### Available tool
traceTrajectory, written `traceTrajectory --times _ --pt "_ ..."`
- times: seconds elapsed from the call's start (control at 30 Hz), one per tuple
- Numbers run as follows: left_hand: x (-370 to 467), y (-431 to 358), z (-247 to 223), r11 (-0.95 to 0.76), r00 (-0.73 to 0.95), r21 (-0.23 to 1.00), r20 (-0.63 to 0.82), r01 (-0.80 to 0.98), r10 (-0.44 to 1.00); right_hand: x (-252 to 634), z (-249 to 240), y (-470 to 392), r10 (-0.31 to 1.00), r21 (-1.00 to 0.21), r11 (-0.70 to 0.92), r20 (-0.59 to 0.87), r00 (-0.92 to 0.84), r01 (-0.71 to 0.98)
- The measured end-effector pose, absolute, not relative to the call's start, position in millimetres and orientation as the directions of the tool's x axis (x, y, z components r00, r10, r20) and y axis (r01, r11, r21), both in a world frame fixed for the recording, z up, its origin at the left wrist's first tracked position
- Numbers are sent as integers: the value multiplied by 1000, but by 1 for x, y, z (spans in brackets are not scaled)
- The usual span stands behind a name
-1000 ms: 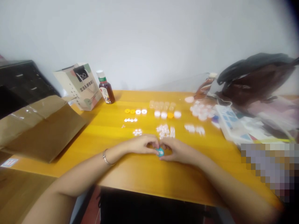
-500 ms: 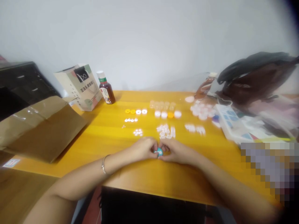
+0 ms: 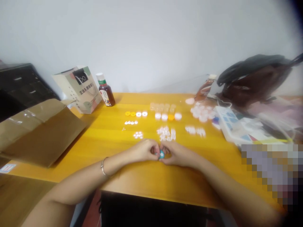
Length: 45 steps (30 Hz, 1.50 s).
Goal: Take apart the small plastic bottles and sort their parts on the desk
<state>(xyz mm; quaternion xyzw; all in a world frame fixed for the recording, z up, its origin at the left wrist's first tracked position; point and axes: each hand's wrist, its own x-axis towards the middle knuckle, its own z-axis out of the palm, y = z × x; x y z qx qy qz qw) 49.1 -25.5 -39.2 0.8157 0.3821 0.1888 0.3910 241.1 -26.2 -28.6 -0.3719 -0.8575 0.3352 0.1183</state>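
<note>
1. Pinching a small blue-green disc (image 3: 162,154), the left hand (image 3: 147,150) and the right hand (image 3: 178,154) meet above the near part of the table (image 3: 132,179).
2. Both hands have their fingertips closed on this disc, which is between them (its fine details are too blurred to tell).
3. On the left wrist there is a thin bracelet (image 3: 102,167).
4. Just beyond the hands lies a group of clear pieces (image 3: 163,131), with small white pieces (image 3: 138,135) to its left.
5. Farther back, two yellow and two white rings (image 3: 138,114) form a row; to their right are white caps (image 3: 164,117) and one orange cap (image 3: 170,117).
6. At the left, a dark bottle (image 3: 107,96) stands upright beside a paper bag (image 3: 81,90).
</note>
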Motion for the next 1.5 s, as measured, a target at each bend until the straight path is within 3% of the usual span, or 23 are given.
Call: traceTrajectory --times 0.3,0.6,0.83,0.93,1.03,1.23,1.37,1.5 --pt "-16 37 -15 -316 465 704 -23 636 885 241 -24 -28 721 -650 487 -78 -689 583" --pt "-23 46 -25 -312 502 701 -77 642 861 241 -23 -29 724 -651 483 -80 -685 586" --pt "-19 41 -19 -372 487 629 -11 682 873 241 -20 -29 726 -652 485 -70 -684 582" --pt "-10 31 -10 -501 570 573 70 649 819 241 -21 -29 730 -647 488 -64 -680 585" --pt "5 13 -2 -672 702 508 171 539 691 242 -25 -28 724 -651 496 -55 -687 575" --pt "38 -21 -14 -853 867 425 249 303 432 242 -30 -26 703 -678 498 -48 -710 540" --pt "46 -27 -32 -884 856 320 285 340 432 241 -29 -25 703 -687 497 -38 -710 530" --pt "46 -24 -38 -866 843 359 284 349 457 241 -28 -25 702 -695 491 -44 -711 526"
